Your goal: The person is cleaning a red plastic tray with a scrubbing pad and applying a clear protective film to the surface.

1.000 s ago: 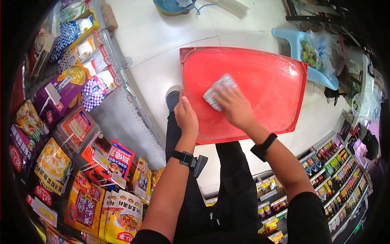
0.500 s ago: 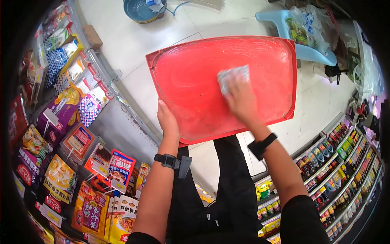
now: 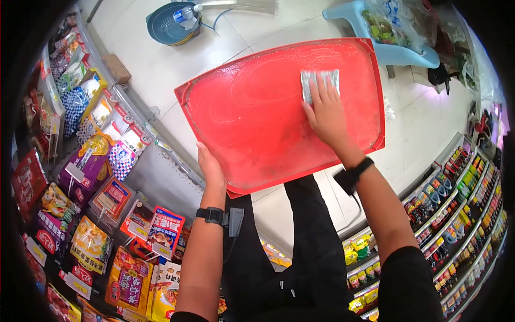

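A large red plastic tray [image 3: 257, 123] with a raised rim is held up in front of me, its wet, smudged surface facing me. My left hand [image 3: 211, 165] grips the tray's lower left edge; the thumb shows and the other fingers are hidden behind it. On the right half of the tray, my right hand [image 3: 327, 115] presses a folded grey-white cloth [image 3: 311, 80] flat against the surface, fingers stretched over it. Faint streaks and swirls mark the red face, with darker smudges below the middle.
Shelves of packaged seasonings [image 3: 91, 241] stand close on my left, and tiered shelves of bottles [image 3: 450, 214] on my right. On the tiled floor ahead are a blue basin [image 3: 161, 27] with a bottle [image 3: 184, 14], a brown block [image 3: 116, 68] and a light blue stool [image 3: 402, 55] bearing bags.
My right hand has slid the cloth up and slightly right across the tray. The tray and my left hand have shifted a little left in view.
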`<state>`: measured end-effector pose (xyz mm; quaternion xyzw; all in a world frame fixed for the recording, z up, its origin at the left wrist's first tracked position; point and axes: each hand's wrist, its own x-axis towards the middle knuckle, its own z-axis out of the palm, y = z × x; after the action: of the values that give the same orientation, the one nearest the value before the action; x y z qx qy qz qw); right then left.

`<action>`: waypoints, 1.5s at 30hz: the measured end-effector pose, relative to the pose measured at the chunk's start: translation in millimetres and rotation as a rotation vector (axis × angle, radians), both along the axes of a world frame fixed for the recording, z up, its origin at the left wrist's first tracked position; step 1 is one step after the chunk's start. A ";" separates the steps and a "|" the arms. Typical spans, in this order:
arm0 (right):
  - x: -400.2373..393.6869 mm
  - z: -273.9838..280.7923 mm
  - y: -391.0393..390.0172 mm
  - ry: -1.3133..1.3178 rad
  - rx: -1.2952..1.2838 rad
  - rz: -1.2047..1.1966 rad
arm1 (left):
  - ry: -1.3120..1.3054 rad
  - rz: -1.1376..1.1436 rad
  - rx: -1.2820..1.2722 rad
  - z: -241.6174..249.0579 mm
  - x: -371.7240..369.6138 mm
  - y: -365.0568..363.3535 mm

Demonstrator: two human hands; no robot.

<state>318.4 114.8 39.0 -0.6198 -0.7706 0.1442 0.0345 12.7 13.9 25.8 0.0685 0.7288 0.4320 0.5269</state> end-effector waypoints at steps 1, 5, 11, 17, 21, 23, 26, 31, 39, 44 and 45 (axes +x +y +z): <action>-7.1 -2.0 13.4 -0.030 0.093 -0.074 | 0.000 -0.003 0.000 -1.1 0.8 0.9; -65.7 5.3 7.2 0.117 0.045 0.051 | -0.046 -0.025 0.013 0.3 -3.4 -2.7; -14.7 18.0 -30.2 0.053 -0.164 0.293 | 0.488 -0.205 -0.049 13.0 9.0 8.5; -76.4 0.1 3.8 0.127 0.030 0.072 | 0.878 -0.968 0.577 59.5 86.4 71.5; -89.6 10.4 -36.4 0.371 -0.058 0.133 | 0.559 -0.936 0.416 39.3 89.9 63.5; -67.6 16.2 -46.5 0.251 -0.107 0.166 | 0.813 -1.219 0.409 38.9 84.4 49.3; -34.6 24.5 -46.9 0.236 -0.144 0.094 | 0.830 -1.374 0.410 42.2 113.2 50.5; -30.6 4.7 1.2 0.192 -0.005 0.060 | 0.925 -1.320 0.544 21.3 127.4 107.8; -58.3 15.5 -54.6 0.404 -0.168 0.228 | 0.998 -1.362 0.346 38.7 82.3 29.8; -5.6 23.2 -38.4 0.122 -0.186 0.142 | 0.759 -1.401 0.532 34.7 145.3 65.3; -9.1 17.9 -13.3 0.104 -0.124 0.145 | 0.746 -1.399 0.524 33.4 146.5 84.1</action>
<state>309.2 101.5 56.9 -0.5549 -0.8003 0.2260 0.0255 159.2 98.1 59.2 0.7643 0.5205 0.1096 0.3646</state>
